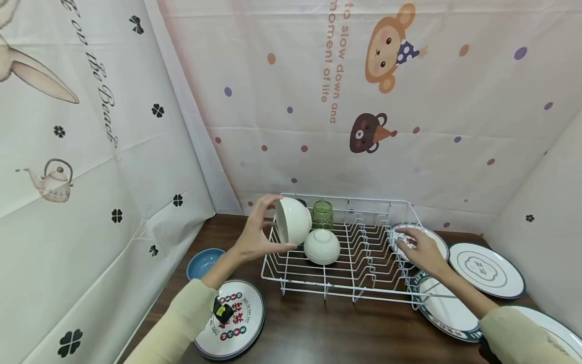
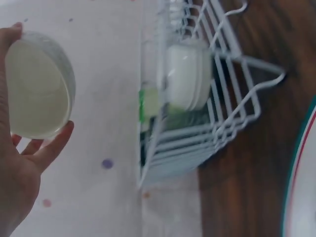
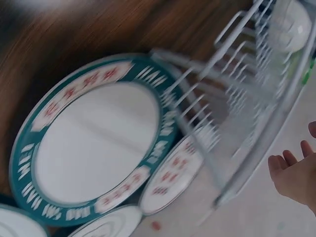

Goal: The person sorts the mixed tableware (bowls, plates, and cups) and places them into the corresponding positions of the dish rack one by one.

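My left hand [image 1: 259,237] grips a white bowl [image 1: 296,221] between thumb and fingers, tipped on its side above the left end of a white wire dish rack [image 1: 345,198]. In the left wrist view, the hollow of the bowl [image 2: 39,89] faces the camera. Below it in the rack, white bowls [image 1: 322,246] sit upside down, apparently stacked, next to a green glass [image 1: 322,215]. A dark item behind the held bowl is mostly hidden. Over the rack's right end, my right hand [image 1: 420,250] hovers with loosely bent fingers, holding nothing; a small patterned plate [image 1: 434,240] lies beyond it.
On the left stand a blue bowl [image 1: 202,260] and a pile of printed plates [image 1: 245,308]. To the right lie a green-rimmed plate [image 3: 98,143], a white plate [image 1: 486,270] and another plate [image 1: 545,321]. Printed cloth walls [image 1: 282,91] enclose the brown table [image 1: 318,328].
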Tool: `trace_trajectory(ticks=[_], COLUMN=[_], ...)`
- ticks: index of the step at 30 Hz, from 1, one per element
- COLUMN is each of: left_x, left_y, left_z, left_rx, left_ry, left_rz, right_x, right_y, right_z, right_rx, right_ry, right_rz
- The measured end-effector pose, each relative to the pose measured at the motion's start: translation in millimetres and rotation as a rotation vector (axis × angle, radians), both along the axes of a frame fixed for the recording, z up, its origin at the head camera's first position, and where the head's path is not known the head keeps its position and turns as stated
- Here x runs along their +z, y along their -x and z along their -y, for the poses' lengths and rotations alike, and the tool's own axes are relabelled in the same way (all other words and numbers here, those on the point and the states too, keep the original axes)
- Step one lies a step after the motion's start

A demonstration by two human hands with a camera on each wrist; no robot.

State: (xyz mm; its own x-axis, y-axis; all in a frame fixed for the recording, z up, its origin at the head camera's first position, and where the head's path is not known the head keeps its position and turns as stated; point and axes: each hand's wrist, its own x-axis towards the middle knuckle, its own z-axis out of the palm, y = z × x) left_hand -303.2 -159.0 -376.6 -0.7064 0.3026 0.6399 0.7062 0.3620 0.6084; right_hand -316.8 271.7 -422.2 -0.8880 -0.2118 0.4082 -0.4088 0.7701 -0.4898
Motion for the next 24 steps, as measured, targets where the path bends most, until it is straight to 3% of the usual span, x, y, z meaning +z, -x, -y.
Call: trace_trajectory(ticks=[4,8,11,16,19,24], left_x=[-15.4,-22.1,-25.5,-29.1,-30.3,-32.9], left_y=[-4.8,-5.6,-6.1,-7.7,-8.3,-9.3], left_z=[-10.4,-15.5,-19.7,-29.5,-37.1,-49.9], left_rx=[-0.029,-0.043,-0.060,-0.095,-0.119,-0.175], left_ry=[-0.118,-0.162,-0.161,-0.140,-0.119,-0.098], left_rz=[0.079,0.102,0.115,0.121,0.115,0.102], right_x=[8.2,15.2,20.7,31.3,37.0,39.8], right_y=[-9.1,-17.4,-22.7,-25.7,-26.4,-27.1], right_z=[22,40,54,84,102,117], right_rx=[0.038,0.088,0.177,0.410,0.520,0.586], right_ry=[0.073,0.194,0.361,0.621,0.695,0.774], right_rz=[0.149,0.294,0.468,0.744,0.826,0.894])
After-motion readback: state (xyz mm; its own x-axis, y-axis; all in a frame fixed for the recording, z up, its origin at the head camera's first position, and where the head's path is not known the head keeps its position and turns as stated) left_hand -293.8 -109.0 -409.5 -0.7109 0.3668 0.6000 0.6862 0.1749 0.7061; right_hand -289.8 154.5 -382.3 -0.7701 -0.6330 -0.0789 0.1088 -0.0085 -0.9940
